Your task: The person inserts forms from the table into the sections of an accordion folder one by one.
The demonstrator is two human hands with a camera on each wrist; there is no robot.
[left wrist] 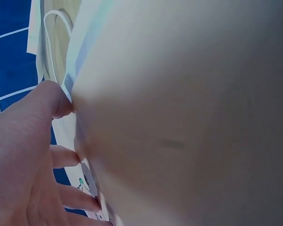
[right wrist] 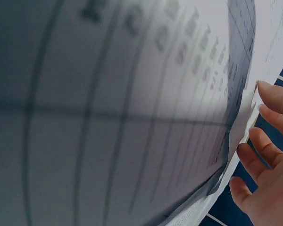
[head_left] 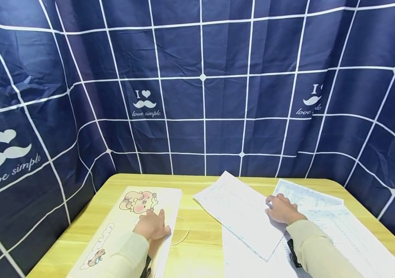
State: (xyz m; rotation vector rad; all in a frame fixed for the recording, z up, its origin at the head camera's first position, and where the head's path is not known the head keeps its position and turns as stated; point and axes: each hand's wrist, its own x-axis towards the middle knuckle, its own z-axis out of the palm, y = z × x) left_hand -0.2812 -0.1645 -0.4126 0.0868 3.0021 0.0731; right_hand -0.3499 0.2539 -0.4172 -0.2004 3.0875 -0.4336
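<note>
My left hand [head_left: 153, 225] rests, fingers spread, on a cream folder [head_left: 117, 220] printed with cartoon animals. In the left wrist view the fingertips of the left hand [left wrist: 28, 155] touch its surface, and a thin white cord [left wrist: 48, 35] loops beyond its edge. At the right edge of a loose white printed sheet [head_left: 233, 210], my right hand [head_left: 281, 209] touches the paper with its fingers slightly bent. The right wrist view shows the right hand's [right wrist: 269, 155] fingers apart, fingertips against the paper; their exact contact is partly unclear.
Larger printed sheets [head_left: 350, 235] lie under and beside the right hand, with another printed sheet [head_left: 308, 195] behind them. Everything lies on a yellow wood-grain table [head_left: 197, 255]. A dark blue curtain with white lines [head_left: 183, 96] surrounds its back and sides.
</note>
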